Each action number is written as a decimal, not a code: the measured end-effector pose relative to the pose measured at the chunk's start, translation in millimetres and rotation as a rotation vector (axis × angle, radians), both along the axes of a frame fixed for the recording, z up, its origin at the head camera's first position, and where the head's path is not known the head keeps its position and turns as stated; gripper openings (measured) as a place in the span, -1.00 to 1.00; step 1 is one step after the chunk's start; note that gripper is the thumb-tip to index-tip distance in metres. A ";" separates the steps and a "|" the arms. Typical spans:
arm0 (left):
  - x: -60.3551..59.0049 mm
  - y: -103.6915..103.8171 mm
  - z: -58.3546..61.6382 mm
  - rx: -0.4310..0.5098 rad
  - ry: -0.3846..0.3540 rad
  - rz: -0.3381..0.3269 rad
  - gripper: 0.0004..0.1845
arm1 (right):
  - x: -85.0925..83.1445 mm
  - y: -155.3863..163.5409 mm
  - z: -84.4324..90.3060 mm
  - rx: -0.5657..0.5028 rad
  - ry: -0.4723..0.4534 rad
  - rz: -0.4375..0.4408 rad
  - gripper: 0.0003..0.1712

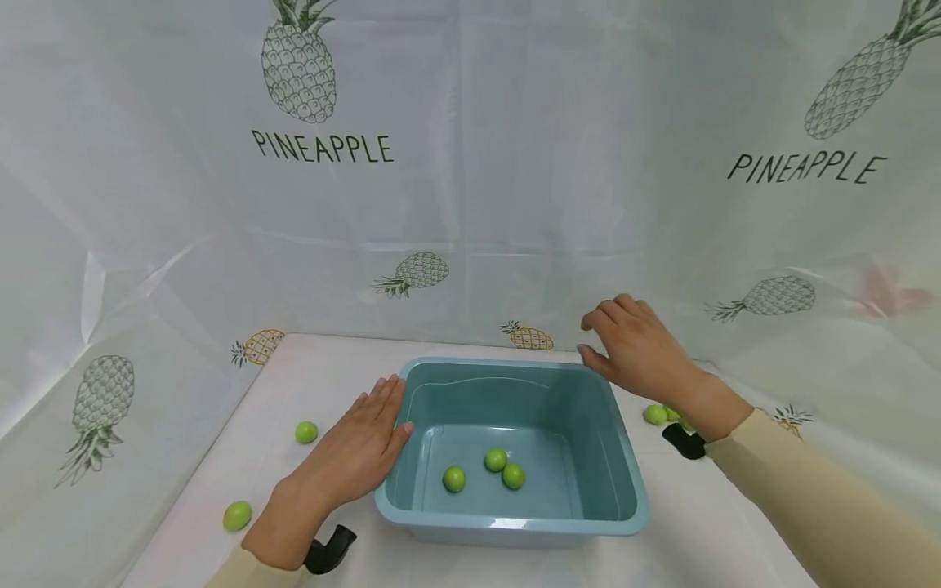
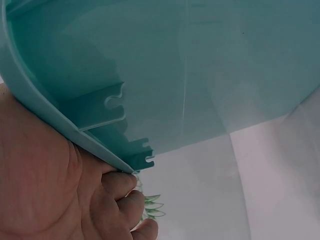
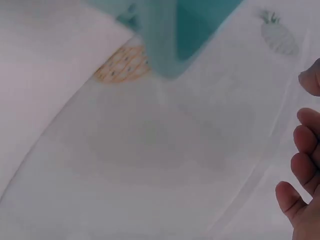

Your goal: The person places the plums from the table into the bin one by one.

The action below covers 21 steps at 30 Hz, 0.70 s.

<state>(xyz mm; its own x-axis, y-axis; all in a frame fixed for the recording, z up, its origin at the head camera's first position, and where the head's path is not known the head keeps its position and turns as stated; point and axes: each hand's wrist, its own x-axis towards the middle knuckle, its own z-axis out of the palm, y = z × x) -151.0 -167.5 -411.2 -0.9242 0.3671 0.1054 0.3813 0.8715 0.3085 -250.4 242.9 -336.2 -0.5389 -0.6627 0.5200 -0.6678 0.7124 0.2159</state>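
Head view: left hand (image 1: pixel 353 451) flat against basin (image 1: pixel 625 490); right hand (image 1: pixel 638 347) hovers, fingers relaxed.

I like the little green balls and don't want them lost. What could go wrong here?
1. Only the left hand rests flat against the teal tub; the right hand hovers off its far corner. A one-sided push might slide or tip the tub.
2. If it tips, the three green balls inside could roll out.
3. Loose balls lie on the table, one near the front edge. A sleeve might knock it off.
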 end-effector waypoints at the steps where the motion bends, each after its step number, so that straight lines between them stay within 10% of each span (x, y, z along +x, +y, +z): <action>1: 0.0 0.0 0.0 0.001 -0.001 0.001 -0.25 | -0.6 7.5 -0.3 0.004 0.019 -0.006 -0.64; 21: 0.0 0.2 -0.3 -0.004 0.000 0.007 -0.26 | -3.6 117.9 -84.8 0.329 0.038 -0.139 -0.52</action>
